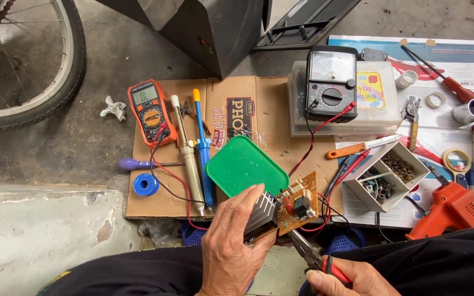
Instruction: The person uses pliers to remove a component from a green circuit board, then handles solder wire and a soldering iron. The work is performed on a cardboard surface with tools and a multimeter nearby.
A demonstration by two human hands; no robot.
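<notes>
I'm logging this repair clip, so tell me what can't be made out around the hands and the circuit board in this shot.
Head view only:
- Right hand: cut off by the bottom edge; only part of its grip on the pliers shows.
- Circuit board: its underside faces away, and the left hand covers part of the heat sink.
- Plier tips: hidden at the board's edge, so what they pinch is unclear.
- Parts in the white divided box: too small to identify.

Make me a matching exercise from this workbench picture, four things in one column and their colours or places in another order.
Things:
1. digital multimeter
2. plastic lid
3. circuit board
4. pliers

Descriptions:
A. green, lying on the cardboard
B. red-handled, in the right hand
C. orange-cased, at the cardboard's left
D. held by the left hand, with a finned heat sink

Pairs: 1-C, 2-A, 3-D, 4-B
</notes>
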